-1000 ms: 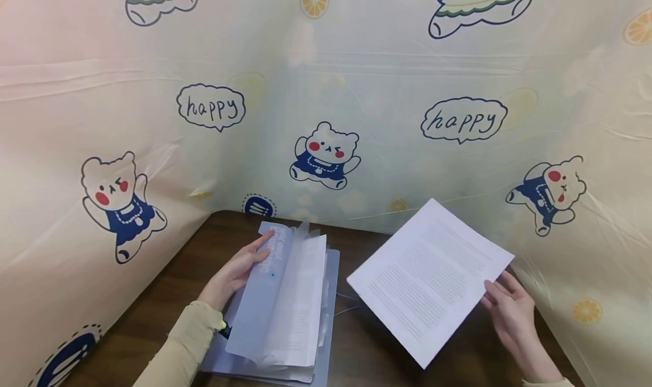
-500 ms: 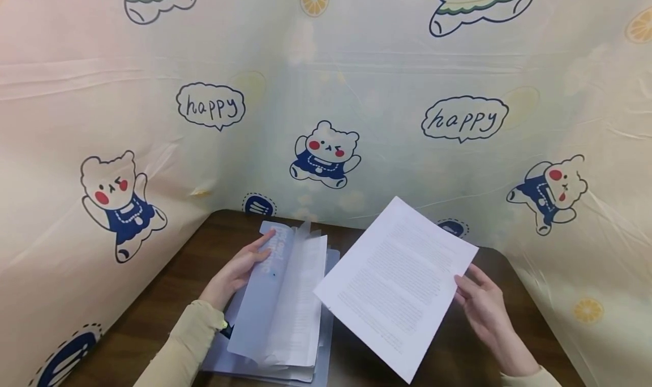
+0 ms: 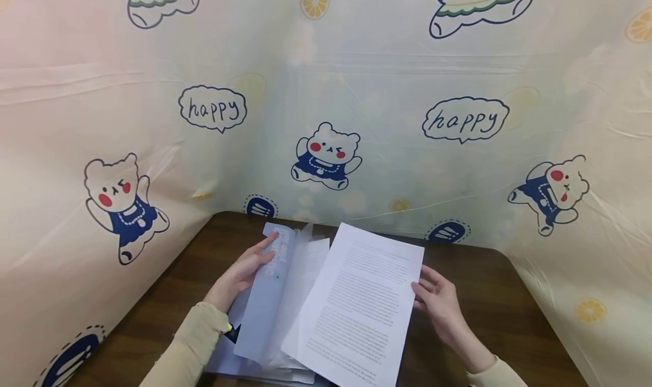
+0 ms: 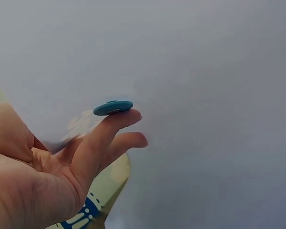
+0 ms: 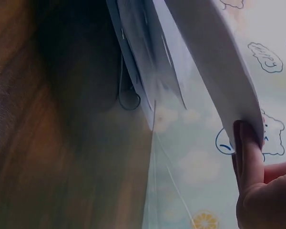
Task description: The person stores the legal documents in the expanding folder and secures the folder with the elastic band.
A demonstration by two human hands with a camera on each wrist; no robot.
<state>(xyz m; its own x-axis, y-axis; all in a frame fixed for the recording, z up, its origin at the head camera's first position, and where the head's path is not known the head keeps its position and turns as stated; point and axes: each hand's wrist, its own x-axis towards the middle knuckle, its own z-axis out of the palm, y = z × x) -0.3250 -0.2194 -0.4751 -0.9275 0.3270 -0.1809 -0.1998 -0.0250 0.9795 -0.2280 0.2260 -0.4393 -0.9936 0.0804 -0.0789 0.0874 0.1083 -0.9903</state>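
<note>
A translucent blue document folder (image 3: 261,316) lies partly opened on the table, its front cover raised. My left hand (image 3: 238,275) holds that cover by its left edge between thumb and fingers. In the left wrist view, a teal round button (image 4: 113,108) on the cover sits right at a fingertip. Clear sleeves with papers (image 3: 300,288) fan out inside. My right hand (image 3: 442,305) pinches a printed white paper (image 3: 364,313) by its right edge. The paper is tilted and overlaps the folder's right side in the head view. Its lower edge runs out of frame.
The dark wooden table (image 3: 474,296) reaches back to a patterned cloth curtain (image 3: 392,166), which encloses it on the back and both sides. A thin elastic loop (image 5: 129,101) hangs from the folder's edge in the right wrist view.
My right hand has carried the paper leftward, from beside the folder to over its right part, turning it more upright. The left hand keeps holding the cover in place.
</note>
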